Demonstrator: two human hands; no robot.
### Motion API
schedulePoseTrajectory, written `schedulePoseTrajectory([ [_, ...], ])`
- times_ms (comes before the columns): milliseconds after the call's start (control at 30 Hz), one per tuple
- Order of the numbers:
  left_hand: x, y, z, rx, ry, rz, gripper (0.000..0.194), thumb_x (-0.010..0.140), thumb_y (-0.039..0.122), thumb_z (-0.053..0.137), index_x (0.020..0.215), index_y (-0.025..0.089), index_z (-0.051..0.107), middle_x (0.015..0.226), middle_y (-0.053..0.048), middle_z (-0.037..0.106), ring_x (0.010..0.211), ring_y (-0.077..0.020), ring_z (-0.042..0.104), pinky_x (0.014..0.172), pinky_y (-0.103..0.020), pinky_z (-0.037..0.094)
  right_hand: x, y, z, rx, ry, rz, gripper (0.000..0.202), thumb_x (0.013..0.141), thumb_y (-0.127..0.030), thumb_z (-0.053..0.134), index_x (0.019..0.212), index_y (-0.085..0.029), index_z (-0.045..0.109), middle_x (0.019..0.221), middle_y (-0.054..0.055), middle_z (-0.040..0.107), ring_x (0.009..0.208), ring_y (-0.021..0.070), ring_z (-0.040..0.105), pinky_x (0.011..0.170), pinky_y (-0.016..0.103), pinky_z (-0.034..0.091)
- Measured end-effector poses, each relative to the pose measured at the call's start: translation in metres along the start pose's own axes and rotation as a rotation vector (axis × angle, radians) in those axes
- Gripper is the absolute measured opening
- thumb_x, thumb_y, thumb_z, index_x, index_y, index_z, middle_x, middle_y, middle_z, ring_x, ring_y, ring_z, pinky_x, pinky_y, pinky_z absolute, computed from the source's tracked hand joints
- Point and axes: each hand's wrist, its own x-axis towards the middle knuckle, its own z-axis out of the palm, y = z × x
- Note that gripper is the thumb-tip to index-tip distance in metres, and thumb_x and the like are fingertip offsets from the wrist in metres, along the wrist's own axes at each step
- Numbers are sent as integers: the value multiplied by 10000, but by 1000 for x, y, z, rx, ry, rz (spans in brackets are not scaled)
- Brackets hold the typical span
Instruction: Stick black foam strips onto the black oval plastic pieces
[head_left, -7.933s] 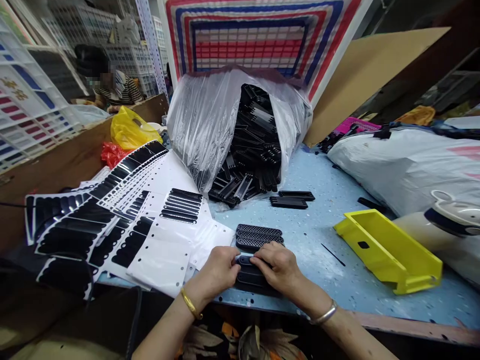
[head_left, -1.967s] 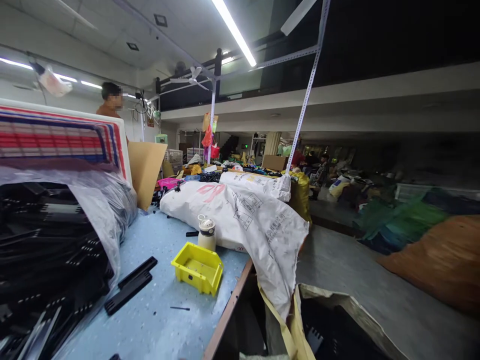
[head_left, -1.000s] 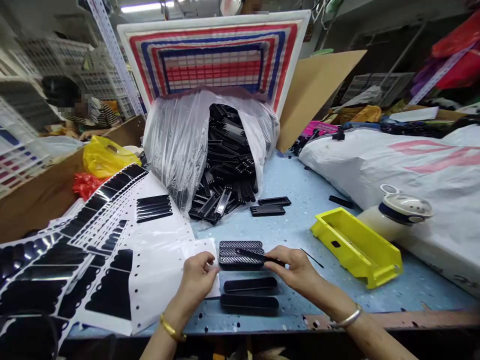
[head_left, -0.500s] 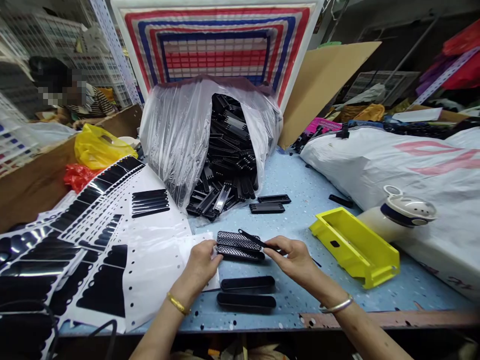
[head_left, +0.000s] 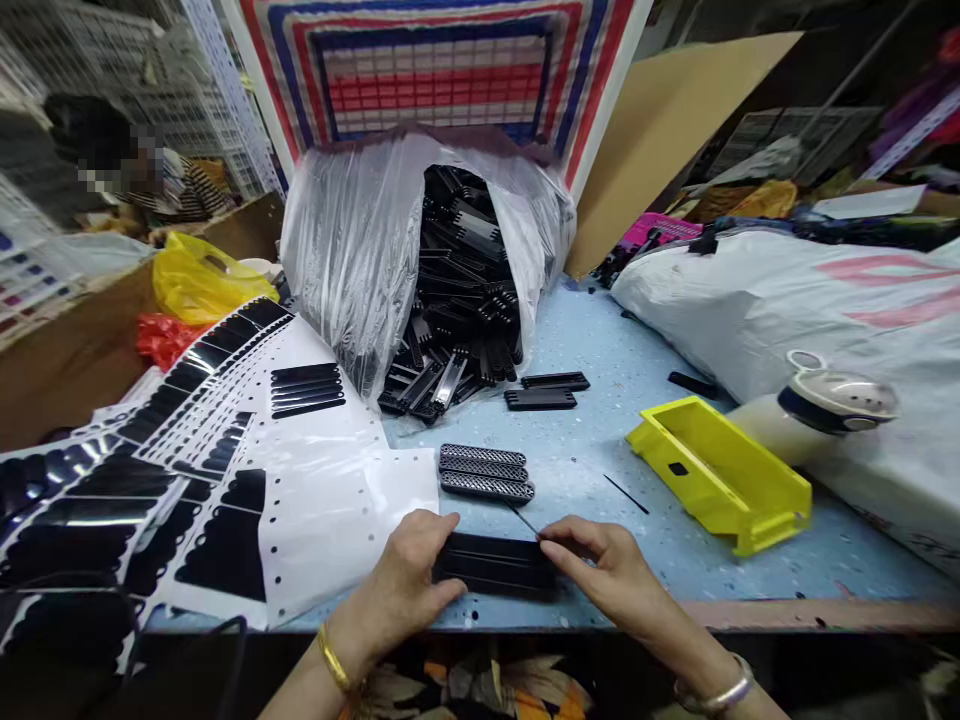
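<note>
Crosswise between two hands, black bars lie side by side

The bars (head_left: 495, 565) look plain and dark, with faint lines along their length. They lie on the table (head_left: 600, 430) by its near edge, their long axis running left to right, roughly along that edge and the patterned pieces (head_left: 484, 472) beyond. Thumb and fingers of the left hand (head_left: 415, 568) bracket their left ends; whether they squeeze, I cannot tell. The right hand (head_left: 596, 560) pinches a thin strip (head_left: 524, 521), which slants from the fingertips away and leftward.
</note>
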Motion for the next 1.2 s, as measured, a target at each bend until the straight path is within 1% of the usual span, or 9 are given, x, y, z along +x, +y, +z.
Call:
schedulePoseTrajectory([
  [133,2,-1,-17,-43,96,-110,469,727,153,713,1189,176,637,1097,-105,732,978,-249,697,873,-381,576,4,2,-6,-5,48,16,263,789,-404,585,753,-197,744,676,44,748,610,218,698,538,283,552],
  [267,7,3,-21,-15,170,-154,248,843,129,525,1022,159,695,847,-64,740,744,-175,699,691,-281,564,9,3,-6,-14,81,-1,234,775,-396,610,754,-207,747,668,33,745,599,211,693,529,275,545],
  [333,12,5,-16,65,148,-140,195,842,176,557,955,149,713,735,-57,700,666,-181,661,626,-282,531,10,1,-4,-12,74,-27,221,777,-384,610,749,-212,747,659,26,739,589,202,687,526,268,539],
  [433,18,4,-5,150,17,-151,138,833,237,619,814,165,736,660,-52,668,619,-186,626,597,-282,483,10,-2,3,-13,56,-53,209,783,-370,610,752,-215,747,654,19,734,577,191,678,529,262,532],
  [567,22,-3,2,31,-77,-206,204,847,204,601,681,177,715,678,-45,703,636,-160,641,624,-251,456,6,-2,12,-11,8,-71,206,783,-360,608,743,-208,741,671,25,739,586,191,680,575,272,546],
  [800,26,-4,-6,-29,-98,-200,304,903,241,509,670,170,691,660,-35,686,633,-155,623,622,-244,435,5,2,12,-27,19,-71,212,795,-357,600,761,-211,750,662,19,739,577,187,679,565,266,550],
  [900,28,1,-16,-75,-30,-245,404,954,266,412,647,165,654,573,-10,615,552,-134,572,560,-232,417,8,3,5,-59,60,-98,207,805,-363,601,777,-222,751,665,12,739,578,186,682,545,257,546],
  [1033,30,11,-27,-76,128,-250,280,917,229,459,785,166,698,639,-14,665,574,-136,601,555,-225,432,14,5,-8,-89,129,-125,194,813,-368,616,785,-223,743,676,12,742,589,186,689,534,251,549],
  [1200,35,12,-14,-17,165,-88,162,820,141,546,873,165,697,797,-62,719,716,-177,653,663,-266,502,23,4,-10,-142,170,-228,168,825,-347,635,768,-216,724,641,2,721,534,170,662,531,252,546],
])
